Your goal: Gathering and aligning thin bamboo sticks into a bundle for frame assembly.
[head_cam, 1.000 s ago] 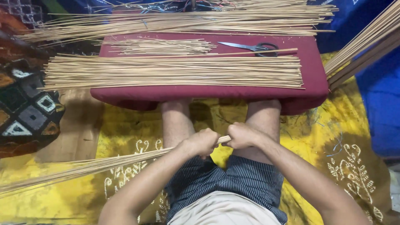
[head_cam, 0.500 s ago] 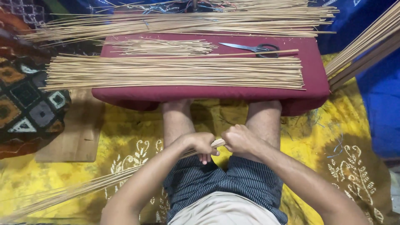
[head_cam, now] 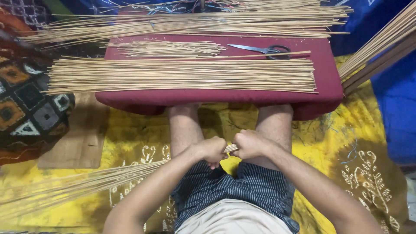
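Observation:
My left hand [head_cam: 211, 150] and my right hand [head_cam: 247, 144] are both closed around one end of a long bundle of thin bamboo sticks [head_cam: 86, 184], held over my lap. The bundle trails away to the lower left across the yellow cloth [head_cam: 130, 138]. The short end of the bundle shows between my two fists. In front of my knees stands a dark red cushion [head_cam: 216, 97] with a wide layer of cut sticks [head_cam: 182, 74] laid across it.
Black-handled scissors [head_cam: 264, 50] and a small heap of shorter sticks [head_cam: 169, 48] lie at the cushion's back. More long sticks [head_cam: 195, 21] lie behind it and lean at the right [head_cam: 381, 47]. A patterned pillow [head_cam: 26, 104] and wooden board [head_cam: 82, 138] sit left.
The far end of the bundle has swung lower toward the bottom left. My hands have stayed together over my lap, shifting slightly.

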